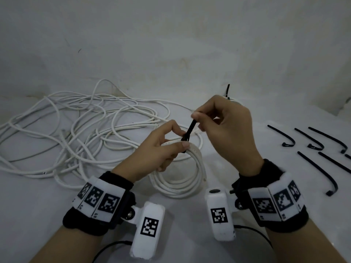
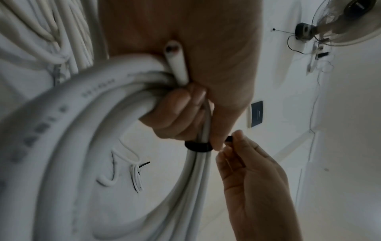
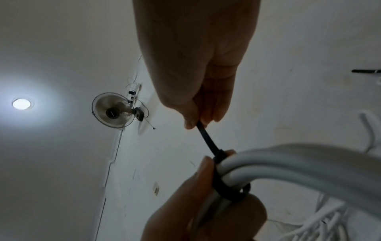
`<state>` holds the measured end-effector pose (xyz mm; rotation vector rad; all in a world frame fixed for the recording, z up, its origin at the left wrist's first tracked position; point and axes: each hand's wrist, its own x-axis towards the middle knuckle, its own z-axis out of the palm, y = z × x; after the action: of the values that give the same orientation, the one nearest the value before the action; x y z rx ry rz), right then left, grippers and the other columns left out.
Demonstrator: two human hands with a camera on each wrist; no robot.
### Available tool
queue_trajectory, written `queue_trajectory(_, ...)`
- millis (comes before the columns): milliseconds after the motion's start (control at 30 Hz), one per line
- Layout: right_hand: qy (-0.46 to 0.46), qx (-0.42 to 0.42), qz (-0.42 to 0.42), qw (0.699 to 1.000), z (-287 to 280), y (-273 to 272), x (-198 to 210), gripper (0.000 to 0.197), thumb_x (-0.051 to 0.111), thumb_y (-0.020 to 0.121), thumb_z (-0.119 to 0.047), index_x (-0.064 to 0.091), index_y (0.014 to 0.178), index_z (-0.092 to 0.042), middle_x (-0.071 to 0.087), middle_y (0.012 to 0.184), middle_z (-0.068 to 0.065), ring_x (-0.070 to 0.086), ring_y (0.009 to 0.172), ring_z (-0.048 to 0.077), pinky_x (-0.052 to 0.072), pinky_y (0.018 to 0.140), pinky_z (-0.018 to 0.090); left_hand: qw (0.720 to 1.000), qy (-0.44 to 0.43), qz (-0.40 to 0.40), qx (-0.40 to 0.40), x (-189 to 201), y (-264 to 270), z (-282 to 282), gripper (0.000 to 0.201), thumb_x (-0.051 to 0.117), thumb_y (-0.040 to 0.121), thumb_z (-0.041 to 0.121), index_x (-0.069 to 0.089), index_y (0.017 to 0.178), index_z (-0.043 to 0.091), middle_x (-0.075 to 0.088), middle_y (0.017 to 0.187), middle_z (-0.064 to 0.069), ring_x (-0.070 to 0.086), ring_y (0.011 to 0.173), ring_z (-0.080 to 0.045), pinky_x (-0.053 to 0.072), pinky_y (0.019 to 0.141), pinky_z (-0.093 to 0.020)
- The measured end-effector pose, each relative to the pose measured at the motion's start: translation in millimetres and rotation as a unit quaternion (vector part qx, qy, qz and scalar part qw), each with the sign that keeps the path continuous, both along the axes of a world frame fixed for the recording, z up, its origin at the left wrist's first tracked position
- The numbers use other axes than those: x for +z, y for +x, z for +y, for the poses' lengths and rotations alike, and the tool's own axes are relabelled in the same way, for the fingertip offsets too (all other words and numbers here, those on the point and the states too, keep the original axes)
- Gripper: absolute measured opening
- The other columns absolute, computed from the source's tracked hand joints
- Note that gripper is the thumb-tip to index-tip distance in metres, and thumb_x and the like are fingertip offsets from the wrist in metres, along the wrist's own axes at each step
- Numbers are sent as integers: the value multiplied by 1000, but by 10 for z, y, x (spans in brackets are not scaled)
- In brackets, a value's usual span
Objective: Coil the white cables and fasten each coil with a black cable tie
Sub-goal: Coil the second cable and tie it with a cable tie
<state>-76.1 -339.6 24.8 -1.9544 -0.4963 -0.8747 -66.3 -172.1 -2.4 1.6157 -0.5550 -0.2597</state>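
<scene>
Item: wrist-worn white camera housings with black-and-white coded markers (image 1: 149,226), nearest the viewer. Beyond them, a round coil of thick white cable (image 1: 182,184). The left hand (image 1: 159,152) curls round the coil's far side, thumb by the tie's head. A black plastic cable tie (image 1: 189,130) loops that bundle; the right hand (image 1: 226,122) pinches its tail above the coil. Left of the coil: loose tangled white cable (image 1: 57,133). Right of it: spare black ties (image 1: 321,168).

Step, as judged: cinching. Next: a steady pull until snug.
</scene>
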Motion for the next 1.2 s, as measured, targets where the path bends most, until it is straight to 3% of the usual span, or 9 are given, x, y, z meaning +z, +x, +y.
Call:
queue_trajectory(167, 34, -13, 0, 999, -12, 18, 24, 16, 69, 84, -9, 60, 74, -18, 62, 66, -13, 61, 61, 8, 54, 59, 32, 999, -30, 31, -17, -30, 0, -29, 17, 60, 85, 22, 43, 83, 20, 33, 50, 4, 16, 43, -10, 17, 40, -16)
queue_trajectory(300, 8, 54, 80, 995, 72, 42, -57, 17, 71, 83, -10, 60, 74, -18, 62, 68, -12, 59, 64, 4, 50, 59, 21, 997, -49, 49, 32, -70, 44, -5, 17, 55, 90, 18, 43, 78, 19, 30, 45, 7, 16, 40, -8, 16, 39, -15)
queue_trajectory(467, 35, 22, 77, 996, 70, 77, -139, 22, 72, 81, -9, 57, 65, -14, 62, 63, 2, 60, 61, 22, 52, 64, 43, 996, -59, 69, 3, -58, 43, -15, 25, 66, 84, 24, 43, 77, 19, 26, 45, 7, 16, 38, -6, 15, 39, -14)
queue_trajectory(600, 75, 11, 75, 994, 65, 105, -118, 26, 72, 81, -11, 56, 63, -21, 63, 63, 0, 61, 60, 19, 53, 63, 39, 996, -69, 57, -12, -18, 33, 2, 24, 66, 84, 23, 43, 79, 17, 29, 45, 9, 18, 37, -5, 18, 37, -13)
queue_trajectory(700, 56, 32, 80, 995, 4, 134, -93, 18, 70, 84, -15, 60, 69, -17, 64, 67, -2, 58, 64, 8, 52, 63, 34, 997, -70, 32, 21, -10, 33, 5, 19, 58, 79, 29, 45, 80, 15, 31, 45, 9, 19, 38, -6, 18, 38, -15)
queue_trajectory(800, 36, 83, 149, 985, -54, 150, -136, 6, 62, 91, -17, 65, 87, -19, 68, 83, -6, 65, 80, 10, 56, 76, 36, 991, -109, 40, 61, -16, 72, 15, 20, 56, 79, 33, 45, 78, 17, 28, 47, 8, 19, 37, -5, 20, 36, -13)
queue_trajectory(867, 72, 157, 258, 951, -45, 126, -167, 12, 53, 96, -21, 64, 97, -16, 70, 89, 2, 68, 82, 18, 58, 79, 39, 981, -160, 66, 83, -13, 115, 48, 21, 54, 83, 32, 43, 77, 16, 27, 47, 6, 19, 34, -4, 20, 34, -11)
queue_trajectory(1000, 249, 314, 410, 819, -42, 86, -152, 25, 53, 86, -23, 59, 109, -13, 70, 86, 10, 68, 73, 20, 58, 73, 36, 947, -261, 174, 64, 7, 190, 103, 31, 37, 99, 35, 49, 82, 12, 30, 45, 3, 23, 29, -3, 21, 31, -11)
queue_trajectory(1200, 303, 398, 432, 751, -79, 121, -202, 47, 79, 67, -26, 61, 108, -14, 64, 80, 10, 62, 66, 16, 57, 74, 42, 940, -275, 189, 70, 13, 207, 115, 37, 32, 99, 32, 51, 76, 10, 32, 45, 0, 23, 29, -6, 23, 31, -13)
